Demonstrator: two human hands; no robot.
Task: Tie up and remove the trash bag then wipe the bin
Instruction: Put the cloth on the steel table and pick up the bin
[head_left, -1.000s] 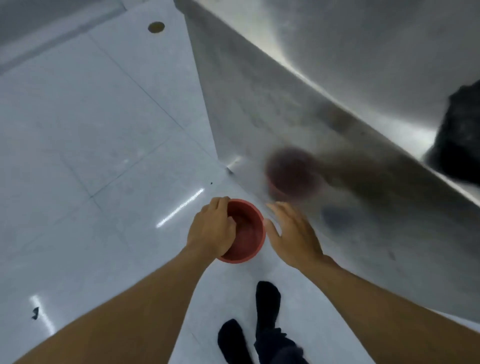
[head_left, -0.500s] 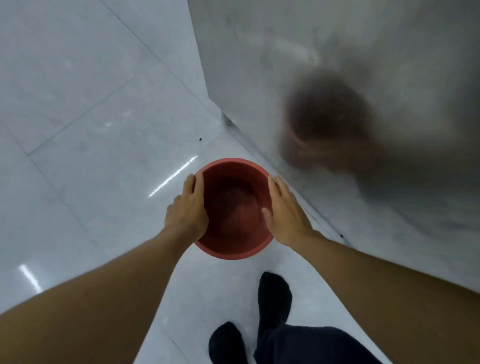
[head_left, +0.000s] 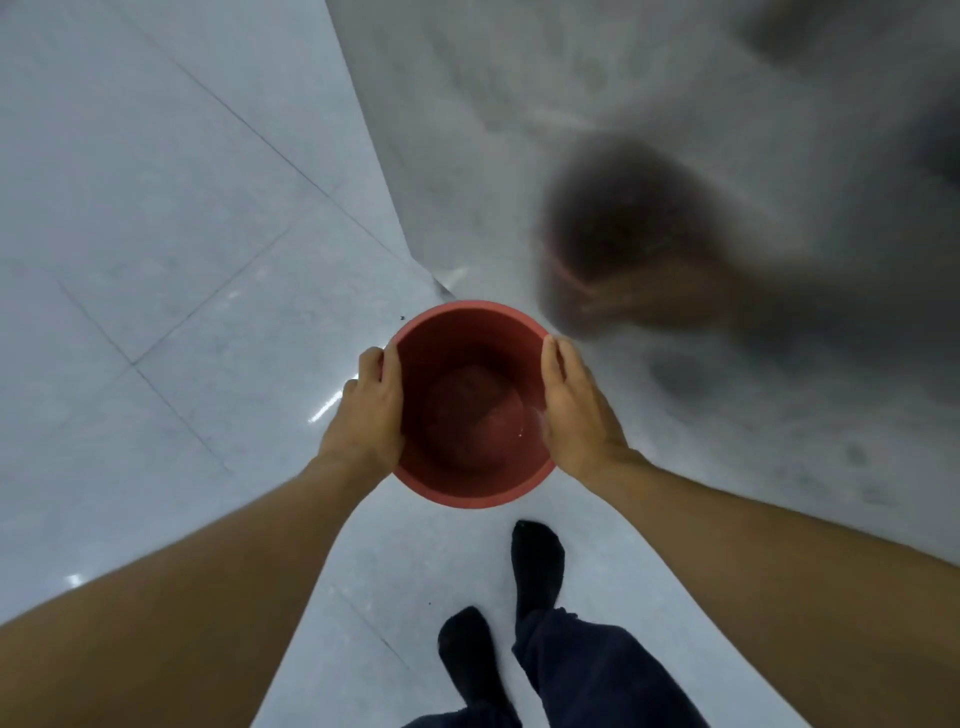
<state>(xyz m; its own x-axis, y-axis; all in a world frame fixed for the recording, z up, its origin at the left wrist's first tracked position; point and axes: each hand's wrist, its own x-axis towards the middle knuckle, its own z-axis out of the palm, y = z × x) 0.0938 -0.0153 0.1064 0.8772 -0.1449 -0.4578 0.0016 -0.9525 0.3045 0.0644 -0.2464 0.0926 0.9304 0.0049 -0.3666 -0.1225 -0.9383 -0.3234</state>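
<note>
The red bin (head_left: 470, 415), with no bag seen inside, is gripped at opposite sides by the left hand (head_left: 370, 415) and the right hand (head_left: 576, 421), over the floor (head_left: 156, 260) beside a steel panel (head_left: 519, 104), probably so that its mouth is steadied upward for wiping.
</note>
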